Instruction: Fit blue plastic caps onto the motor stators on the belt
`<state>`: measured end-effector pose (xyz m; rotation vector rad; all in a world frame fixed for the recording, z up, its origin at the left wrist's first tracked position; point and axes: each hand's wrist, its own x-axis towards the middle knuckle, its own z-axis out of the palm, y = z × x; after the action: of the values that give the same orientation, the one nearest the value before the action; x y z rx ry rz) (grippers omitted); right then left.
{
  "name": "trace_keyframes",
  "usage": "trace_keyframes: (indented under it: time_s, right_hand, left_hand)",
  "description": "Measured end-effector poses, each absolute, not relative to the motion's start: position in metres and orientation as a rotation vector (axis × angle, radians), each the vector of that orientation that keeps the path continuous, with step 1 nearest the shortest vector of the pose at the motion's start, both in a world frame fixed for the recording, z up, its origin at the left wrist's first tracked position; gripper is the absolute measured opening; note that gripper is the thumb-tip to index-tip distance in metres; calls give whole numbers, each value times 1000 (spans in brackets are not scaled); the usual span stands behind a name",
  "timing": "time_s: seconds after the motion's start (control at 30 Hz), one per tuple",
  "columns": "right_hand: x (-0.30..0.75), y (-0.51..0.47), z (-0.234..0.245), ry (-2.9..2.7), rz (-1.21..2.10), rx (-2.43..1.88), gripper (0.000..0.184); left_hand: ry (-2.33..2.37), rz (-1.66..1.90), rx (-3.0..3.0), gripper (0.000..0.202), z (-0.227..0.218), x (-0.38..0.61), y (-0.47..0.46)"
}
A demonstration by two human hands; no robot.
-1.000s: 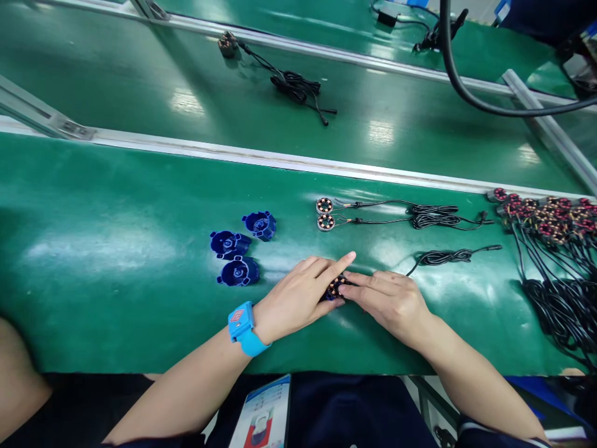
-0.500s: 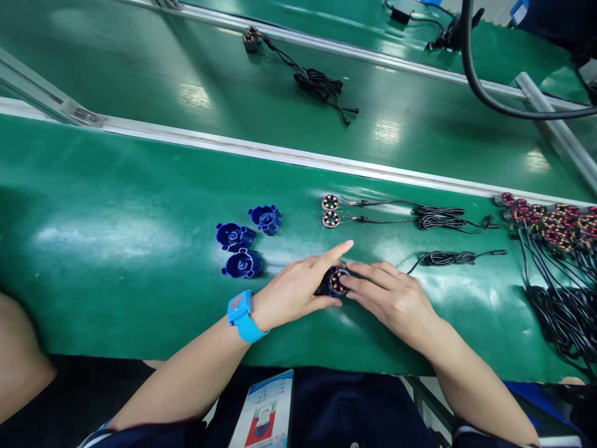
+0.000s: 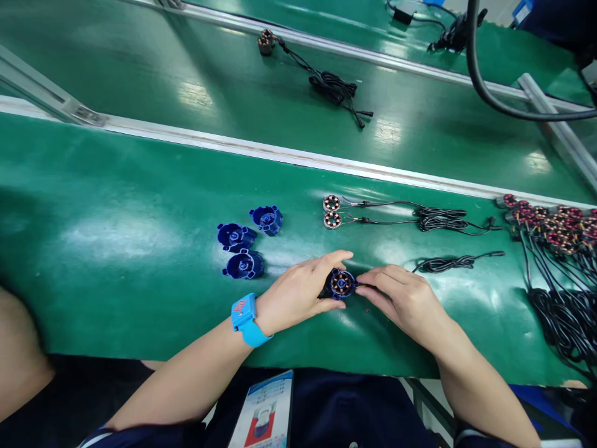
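My left hand, with a blue band at its wrist, wraps round a dark blue motor housing whose mouth faces me. Inside the housing sits a stator with a ring of copper windings. At the housing's right edge my right hand pinches the black cable, thumb against fingers. A coiled stretch of black cable lies beyond that hand on the green mat. Three more blue housings stand to the left. Behind my hands lie two stators with their cables stretched right.
A heap of stators with bundled black cables fills the right side. Beyond the metal rail lie more stators with a cable. A black hose hangs at upper right. Another person's arm shows at left.
My right fingers have come off the stator face and moved to the cable at the housing's right edge. The stator now shows fully inside the housing. My left hand keeps its hold.
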<state>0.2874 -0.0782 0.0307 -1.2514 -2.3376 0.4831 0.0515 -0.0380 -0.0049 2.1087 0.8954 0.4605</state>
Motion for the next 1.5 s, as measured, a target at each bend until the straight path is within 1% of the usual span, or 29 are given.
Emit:
trace_keyframes:
  time_s: [0.13,0.2,0.3,0.4,0.47,0.57,0.63,0.8,0.93,0.97,1.07,1.2,1.3,1.4,1.5]
  right_hand:
    - [294,-78,33,-2277,590,-1284,22]
    - [299,-77,34,-2258,611,-1295,22]
    - [303,-75,36,-2278,650,-1318,24]
    - [306,-74,35,-2270,688,-1337,20]
    - [307,-73,35,-2259,665,-1322,19]
    - [306,-72,35,-2242,589,-1304,19]
    - [306,-72,35,-2222,532,-1326,18]
    - [305,-72,37,-2203,491,-1349,18]
    - [306,-73,36,-2187,528,-1335,23]
    - [306,-73,35,-2185,524,-1336,24]
    - [305,-73,32,-2197,478,-1318,25]
    - [297,-76,28,-2209,360,-1258,17]
    - [286,-78,22,-2203,304,-1265,12]
    - [275,-78,16,-2180,444,-1311,10]
    - [268,-76,13,-2069,738,-1365,13]
  left_hand:
    - [887,554,2146,79,-3,50,-40]
    - [933,534,2178,77,-4,51,-40]
    - [986,451,2252,79,-8,53,-41]
    - [915,513,2328,76,-10,54,-39]
    - [826,545,2375,62,-9,52,-37]
    - [700,503,2437,33,-6,49,-34]
    - [665,493,2463,26,-5,48,-32]
    - [670,544,2482,26,-5,48,-34]
    - [611,489,2386,15,-3,49,-36]
    - [607,460,2366,16,-3,49,-36]
    - [655,421,2379,23,-4,50,-37]
    - [820,484,2496,38,-6,53,-38]
    - [991,460,2597,40,-6,56,-40]
    - [1124,446,2636,39,-5,59,-42]
    - [1163,462,2635,35,-4,59,-42]
